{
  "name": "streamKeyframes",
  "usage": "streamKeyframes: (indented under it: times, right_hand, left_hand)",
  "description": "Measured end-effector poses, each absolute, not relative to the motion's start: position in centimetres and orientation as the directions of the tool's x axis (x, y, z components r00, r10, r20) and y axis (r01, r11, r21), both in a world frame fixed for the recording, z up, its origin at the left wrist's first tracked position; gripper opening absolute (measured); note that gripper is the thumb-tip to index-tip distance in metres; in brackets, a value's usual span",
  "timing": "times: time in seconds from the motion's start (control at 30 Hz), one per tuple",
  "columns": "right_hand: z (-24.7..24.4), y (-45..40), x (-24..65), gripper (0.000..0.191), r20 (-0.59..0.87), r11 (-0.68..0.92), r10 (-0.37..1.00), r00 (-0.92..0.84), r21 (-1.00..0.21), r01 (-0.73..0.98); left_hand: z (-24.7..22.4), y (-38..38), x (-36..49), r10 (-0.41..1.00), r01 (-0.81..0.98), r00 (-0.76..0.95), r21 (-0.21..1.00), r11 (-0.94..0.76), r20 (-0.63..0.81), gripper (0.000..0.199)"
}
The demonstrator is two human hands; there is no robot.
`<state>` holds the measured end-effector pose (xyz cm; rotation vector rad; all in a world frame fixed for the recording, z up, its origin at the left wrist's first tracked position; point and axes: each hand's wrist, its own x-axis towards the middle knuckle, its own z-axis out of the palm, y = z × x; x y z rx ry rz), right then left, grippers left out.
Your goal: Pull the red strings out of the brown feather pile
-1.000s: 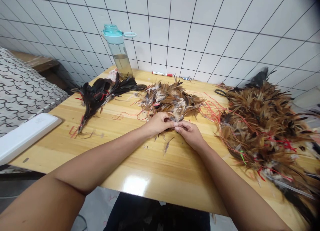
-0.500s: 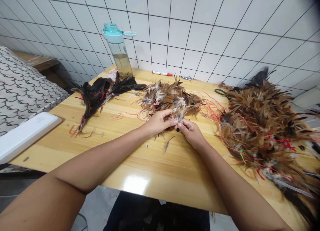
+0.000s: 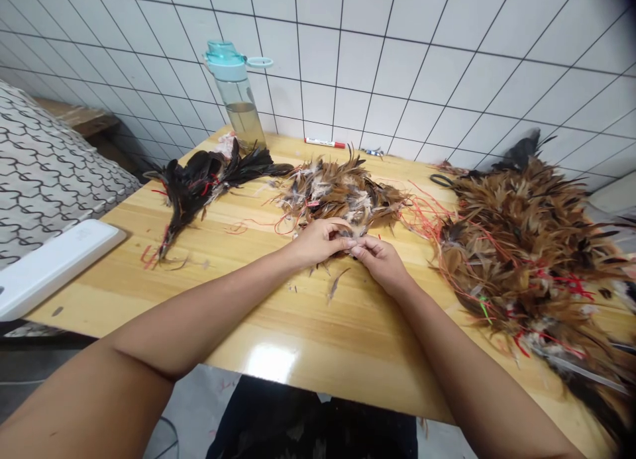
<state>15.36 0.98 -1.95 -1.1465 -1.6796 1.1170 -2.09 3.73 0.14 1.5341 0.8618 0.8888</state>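
My left hand (image 3: pixel 322 242) and my right hand (image 3: pixel 380 260) meet at the near edge of a loose pile of brown and grey feathers (image 3: pixel 338 191) on the wooden table. Both are closed in a pinch, fingertips touching. A small feather shows between the left fingers. Whatever the right fingertips grip is too small to make out. Red strings (image 3: pixel 422 210) lie right of the pile. One loose feather (image 3: pixel 338 283) rests on the wood just below my hands.
Black feathers (image 3: pixel 191 187) lie at the left, a big brown feather heap (image 3: pixel 521 247) at the right. Behind stand a bottle (image 3: pixel 243 108) and a red-capped marker (image 3: pixel 324 143) by the tiled wall. A white device (image 3: pixel 62 267) sits at the left edge.
The view has shifted slightly. My hands stay together in nearly the same pose; the dark bit below the right fingertips no longer shows.
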Motion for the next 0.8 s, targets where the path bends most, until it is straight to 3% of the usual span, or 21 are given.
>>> streamKeyframes:
  times: [0.17,0.23,0.3,0.4,0.5,0.57,0.7,0.8]
  right_hand:
    - [-1.6,0.9,15.3,0.029,0.096,0.124,0.975,-0.198,-0.983,0.135]
    - [-1.5,0.9,15.4,0.030,0.069,0.076,0.988,-0.139,-0.996,0.051]
    - [-1.5,1.0,15.5,0.030,0.052,0.051,0.996,-0.069,-0.999,-0.013]
    - [-1.7,1.2,15.6,0.030,0.058,0.059,0.998,0.017,-0.998,-0.029]
    - [-1.7,1.1,15.6,0.028,0.074,0.073,0.994,0.075,-0.997,0.015]
    - [-1.8,1.0,15.5,0.026,0.088,0.084,0.991,0.104,-0.996,0.041]
    - [-1.8,1.0,15.4,0.023,0.146,0.133,0.978,0.151,-0.987,0.093]
    - [-1.8,1.1,15.5,0.023,0.167,0.146,0.974,0.152,-0.979,0.140]
  left_hand:
    - [0.5,3.7,-2.2,0.877,0.055,0.466,0.985,-0.162,0.118,0.025]
    - [1.2,3.7,-2.6,0.878,0.156,0.451,0.954,-0.256,0.162,0.023]
    - [2.1,3.6,-3.2,0.835,0.336,0.520,0.857,-0.391,0.177,0.022]
    - [3.6,3.2,-3.8,0.696,0.519,0.716,0.622,-0.586,0.058,0.029]
    - [4.6,2.2,-4.0,0.660,0.634,0.744,0.417,-0.652,-0.100,0.038]
    - [4.9,1.5,-3.9,0.654,0.670,0.735,0.344,-0.658,-0.181,0.039]
    - [4.7,0.5,-3.6,0.618,0.662,0.749,0.312,-0.681,-0.239,0.019]
    - [4.3,0.8,-3.5,0.590,0.608,0.788,0.377,-0.698,-0.177,0.009]
